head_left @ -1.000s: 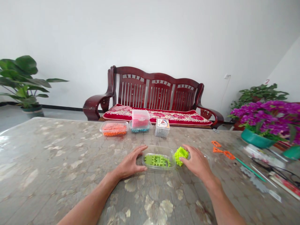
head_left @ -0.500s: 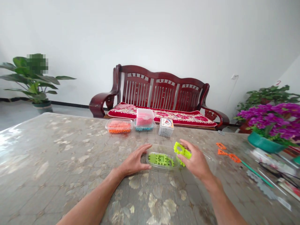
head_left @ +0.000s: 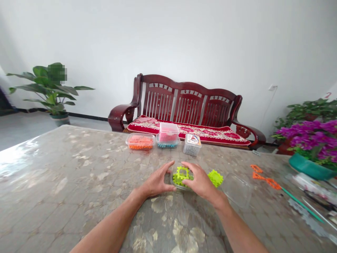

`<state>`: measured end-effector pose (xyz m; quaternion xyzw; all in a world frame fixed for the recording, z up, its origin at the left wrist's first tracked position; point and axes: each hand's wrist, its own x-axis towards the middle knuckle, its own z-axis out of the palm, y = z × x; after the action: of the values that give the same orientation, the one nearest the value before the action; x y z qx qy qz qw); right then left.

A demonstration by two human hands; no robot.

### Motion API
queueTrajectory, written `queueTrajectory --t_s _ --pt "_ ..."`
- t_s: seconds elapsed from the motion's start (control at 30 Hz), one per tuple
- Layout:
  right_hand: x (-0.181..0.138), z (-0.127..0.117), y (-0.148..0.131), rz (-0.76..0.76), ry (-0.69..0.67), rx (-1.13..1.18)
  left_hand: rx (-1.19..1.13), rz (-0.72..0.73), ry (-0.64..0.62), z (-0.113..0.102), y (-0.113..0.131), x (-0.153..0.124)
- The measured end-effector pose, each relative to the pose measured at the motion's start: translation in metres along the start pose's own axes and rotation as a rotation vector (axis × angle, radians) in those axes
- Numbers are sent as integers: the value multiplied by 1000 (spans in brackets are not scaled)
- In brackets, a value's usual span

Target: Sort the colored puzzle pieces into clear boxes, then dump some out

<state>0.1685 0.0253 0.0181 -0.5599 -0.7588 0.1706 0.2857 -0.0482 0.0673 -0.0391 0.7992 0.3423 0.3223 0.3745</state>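
A clear plastic container point(head_left: 181, 189) stands on the table with green interlocking pieces inside. My left hand point(head_left: 157, 181) is curved round its left end, thumb at the near rim and fingers at the far side. Over the container, my right hand point(head_left: 200, 181) holds a yellow-green notched frame piece point(head_left: 182, 172) between thumb and fingers. The fingers partly cover this piece and the container's right end. Another yellow-green notched piece point(head_left: 216, 178) lies just beyond the right hand. A clear lid point(head_left: 238, 189) rests farther right.
Toward the back stand a tub of orange pieces point(head_left: 140, 142), a pink-filled box point(head_left: 169, 132) on a tub of blue pieces point(head_left: 167, 144), and a box of grey pieces point(head_left: 192, 147). Orange linked pieces point(head_left: 273, 183), a green stick point(head_left: 302, 203) and a flower pot point(head_left: 312, 167) are at right.
My right hand has moved left over the container with a yellow-green piece. A yellow-green piece now shows to the right of that hand. The camera view has shifted slightly left.
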Motion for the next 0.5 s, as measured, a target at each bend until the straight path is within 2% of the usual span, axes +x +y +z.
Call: queueTrajectory --t_s 0.13,0.23,0.37,0.5 --pt "-4 -11 8 41 43 53 10 -1 -5 0 1 0" --pt "-9 -26 13 56 76 -69 14 -1 0 0 2 0" --pt "-18 -44 22 86 12 -203 26 -5 -2 0 2 0" --pt "-24 -52 28 100 -60 -243 28 -3 -16 -1 1 0"
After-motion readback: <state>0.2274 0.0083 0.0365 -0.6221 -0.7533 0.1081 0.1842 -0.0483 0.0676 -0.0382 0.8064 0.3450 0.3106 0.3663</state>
